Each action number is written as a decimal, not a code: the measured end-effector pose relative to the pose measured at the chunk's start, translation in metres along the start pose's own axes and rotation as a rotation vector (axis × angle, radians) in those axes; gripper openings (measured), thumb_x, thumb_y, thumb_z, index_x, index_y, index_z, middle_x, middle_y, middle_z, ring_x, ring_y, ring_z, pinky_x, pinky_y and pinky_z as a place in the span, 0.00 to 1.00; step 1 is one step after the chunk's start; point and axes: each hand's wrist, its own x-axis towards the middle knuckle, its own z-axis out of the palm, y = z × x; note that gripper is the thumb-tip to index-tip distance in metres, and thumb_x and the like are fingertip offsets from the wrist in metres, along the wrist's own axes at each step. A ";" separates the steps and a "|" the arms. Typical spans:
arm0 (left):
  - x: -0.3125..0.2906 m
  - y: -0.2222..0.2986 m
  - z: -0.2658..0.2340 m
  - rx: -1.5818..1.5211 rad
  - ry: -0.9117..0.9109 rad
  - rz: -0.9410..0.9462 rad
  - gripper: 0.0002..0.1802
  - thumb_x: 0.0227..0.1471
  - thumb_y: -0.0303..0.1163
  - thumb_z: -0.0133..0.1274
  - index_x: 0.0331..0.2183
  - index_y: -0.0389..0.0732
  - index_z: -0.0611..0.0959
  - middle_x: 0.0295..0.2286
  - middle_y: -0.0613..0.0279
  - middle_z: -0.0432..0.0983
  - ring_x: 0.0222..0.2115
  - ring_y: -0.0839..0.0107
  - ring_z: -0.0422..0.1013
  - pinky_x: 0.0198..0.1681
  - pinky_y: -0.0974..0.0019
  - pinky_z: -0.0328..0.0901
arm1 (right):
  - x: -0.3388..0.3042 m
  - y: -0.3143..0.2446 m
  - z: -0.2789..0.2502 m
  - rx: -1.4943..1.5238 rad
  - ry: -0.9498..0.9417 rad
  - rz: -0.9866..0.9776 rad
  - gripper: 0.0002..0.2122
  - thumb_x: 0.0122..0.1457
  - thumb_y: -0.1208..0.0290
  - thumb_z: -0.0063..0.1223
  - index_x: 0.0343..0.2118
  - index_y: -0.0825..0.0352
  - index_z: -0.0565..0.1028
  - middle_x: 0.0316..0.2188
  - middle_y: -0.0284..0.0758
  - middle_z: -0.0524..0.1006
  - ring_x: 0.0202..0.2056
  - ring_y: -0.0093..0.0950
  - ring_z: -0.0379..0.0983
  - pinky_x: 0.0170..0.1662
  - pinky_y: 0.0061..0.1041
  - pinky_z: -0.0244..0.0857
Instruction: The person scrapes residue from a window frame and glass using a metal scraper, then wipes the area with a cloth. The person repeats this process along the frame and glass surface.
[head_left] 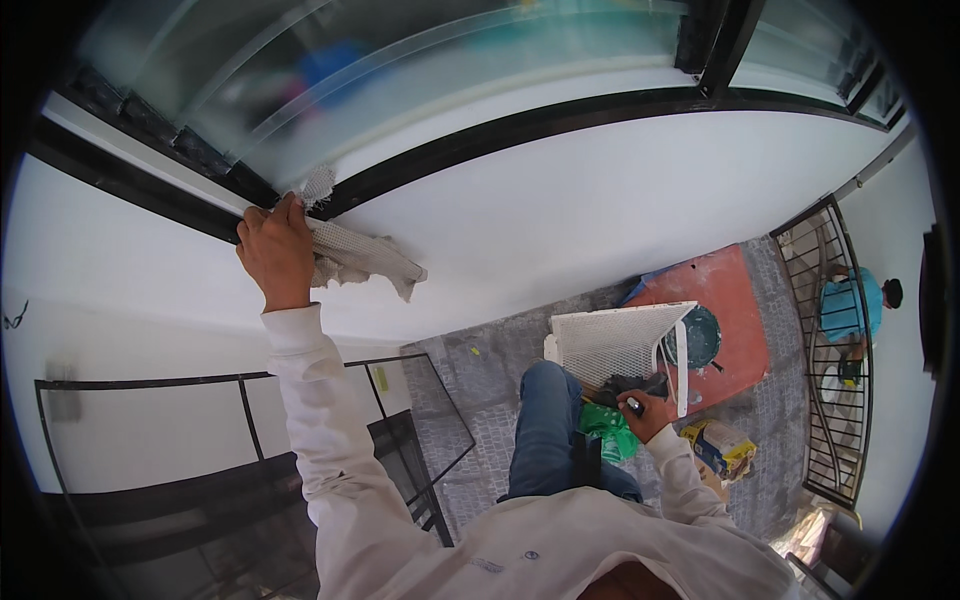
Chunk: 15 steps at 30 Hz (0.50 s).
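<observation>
My left hand (276, 252) is raised to the black window frame (455, 138), its fingers closed on a grey-white mesh-weave rag (365, 255). One end of the rag pokes up over the frame at my fingertips; the rest hangs to the right against the white wall (560, 200). Low on the right, my right hand (650, 415) is closed around a small dark object (635, 405) with a shiny end; its kind cannot be made out. That hand is beside a white perforated plastic chair (620, 345), with dark cloth (640, 385) and a green plastic bag (608, 430) close by.
Frosted louvre glass (400, 70) fills the window above the frame. A dark green bucket (697, 337) and a red board (735, 300) are beyond the chair. A yellow-and-blue sack (720, 447) lies on grey paving. Metal frames (250, 415) stand left; another person (850, 305) is behind a railing (815, 400).
</observation>
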 end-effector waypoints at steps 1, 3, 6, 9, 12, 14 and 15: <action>0.004 0.001 0.002 -0.003 -0.032 -0.047 0.12 0.57 0.39 0.56 0.37 0.45 0.88 0.32 0.56 0.75 0.34 0.58 0.72 0.39 0.56 0.67 | -0.004 0.016 0.004 -0.029 0.006 0.033 0.10 0.57 0.66 0.59 0.37 0.66 0.79 0.30 0.43 0.81 0.33 0.41 0.79 0.37 0.33 0.70; 0.012 0.008 0.007 -0.195 0.025 -0.165 0.10 0.54 0.38 0.59 0.35 0.44 0.89 0.30 0.55 0.75 0.32 0.58 0.72 0.36 0.58 0.67 | -0.022 0.051 0.012 -0.103 -0.026 0.163 0.13 0.58 0.61 0.59 0.37 0.66 0.79 0.30 0.44 0.80 0.34 0.41 0.78 0.38 0.35 0.69; 0.015 0.025 0.017 -0.401 0.014 -0.249 0.09 0.51 0.37 0.63 0.33 0.43 0.89 0.28 0.55 0.76 0.30 0.59 0.73 0.35 0.60 0.68 | -0.054 0.101 0.017 -0.235 -0.053 0.344 0.19 0.58 0.52 0.57 0.35 0.68 0.79 0.30 0.46 0.79 0.34 0.45 0.77 0.39 0.38 0.68; 0.012 0.032 0.024 -0.533 0.190 0.031 0.09 0.49 0.38 0.65 0.31 0.43 0.89 0.25 0.56 0.77 0.26 0.62 0.74 0.32 0.60 0.68 | -0.092 0.131 0.020 -0.412 -0.031 0.406 0.25 0.57 0.45 0.55 0.32 0.70 0.81 0.29 0.47 0.79 0.33 0.48 0.76 0.39 0.42 0.68; 0.012 0.019 0.022 -0.559 0.229 0.215 0.09 0.49 0.38 0.65 0.30 0.43 0.89 0.23 0.57 0.78 0.22 0.61 0.75 0.29 0.60 0.68 | -0.105 0.140 0.015 -0.438 -0.174 0.726 0.28 0.54 0.39 0.56 0.28 0.67 0.82 0.28 0.47 0.80 0.32 0.49 0.77 0.37 0.45 0.69; 0.015 0.004 0.018 -0.497 0.162 0.113 0.09 0.49 0.37 0.65 0.30 0.43 0.89 0.24 0.57 0.80 0.23 0.59 0.76 0.30 0.59 0.69 | -0.099 0.133 0.009 -0.462 -0.194 0.629 0.26 0.53 0.40 0.56 0.28 0.65 0.82 0.27 0.47 0.80 0.33 0.49 0.78 0.37 0.45 0.69; 0.017 -0.001 0.017 -0.441 0.126 -0.002 0.08 0.49 0.36 0.65 0.30 0.43 0.89 0.25 0.57 0.80 0.24 0.58 0.76 0.30 0.59 0.69 | -0.093 0.125 0.004 -0.500 -0.214 0.606 0.25 0.53 0.41 0.56 0.29 0.64 0.83 0.27 0.47 0.80 0.33 0.49 0.78 0.37 0.46 0.70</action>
